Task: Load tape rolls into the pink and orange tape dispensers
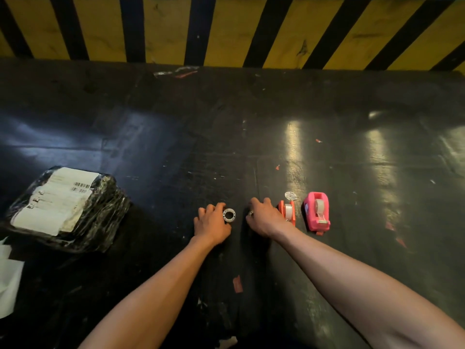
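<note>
A pink tape dispenser (317, 210) stands on the dark table at the right with a tape roll in it. Left of it stands a narrower orange dispenser (287, 211), also holding a roll. A small round white piece (290, 195) lies just behind the orange one. My left hand (211, 222) rests on the table with its fingers curled around a white ring-shaped tape core (229, 214). My right hand (263, 217) lies palm down beside the orange dispenser, fingers curled over a small object at its fingertips that I cannot make out.
A black plastic-wrapped parcel (68, 207) with white barcode labels lies at the left. White paper (8, 275) sits at the left edge. A yellow-and-black striped barrier (226, 28) runs along the table's far edge. Small red scraps (237, 284) dot the surface.
</note>
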A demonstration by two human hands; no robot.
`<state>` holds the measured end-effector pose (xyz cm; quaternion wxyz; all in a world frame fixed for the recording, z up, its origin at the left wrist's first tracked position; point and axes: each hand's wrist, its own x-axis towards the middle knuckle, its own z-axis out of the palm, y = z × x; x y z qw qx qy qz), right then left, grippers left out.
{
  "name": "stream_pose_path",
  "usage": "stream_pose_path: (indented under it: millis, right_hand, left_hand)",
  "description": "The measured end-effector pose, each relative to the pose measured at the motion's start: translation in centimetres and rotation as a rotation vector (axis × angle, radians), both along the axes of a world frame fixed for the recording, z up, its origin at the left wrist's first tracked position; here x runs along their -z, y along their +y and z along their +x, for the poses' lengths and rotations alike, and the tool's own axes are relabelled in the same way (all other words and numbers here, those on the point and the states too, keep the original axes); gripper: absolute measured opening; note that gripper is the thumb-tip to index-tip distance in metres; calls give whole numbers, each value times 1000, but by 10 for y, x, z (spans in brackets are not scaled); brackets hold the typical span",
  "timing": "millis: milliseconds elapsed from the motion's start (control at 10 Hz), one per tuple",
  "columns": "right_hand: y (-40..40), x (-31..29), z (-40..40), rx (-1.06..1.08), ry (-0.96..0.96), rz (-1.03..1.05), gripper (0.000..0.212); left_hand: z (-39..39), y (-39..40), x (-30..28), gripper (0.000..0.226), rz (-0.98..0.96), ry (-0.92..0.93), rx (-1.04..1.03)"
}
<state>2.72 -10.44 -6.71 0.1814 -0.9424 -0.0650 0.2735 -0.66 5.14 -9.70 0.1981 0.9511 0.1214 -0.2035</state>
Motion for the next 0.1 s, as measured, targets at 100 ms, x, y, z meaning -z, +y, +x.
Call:
stream_pose_path:
  millis: [100]
  right_hand:
    - [0,-6,-1,19,-39,-9,46]
  left_hand:
    - [6,-8,-13,89,-30,62,-45]
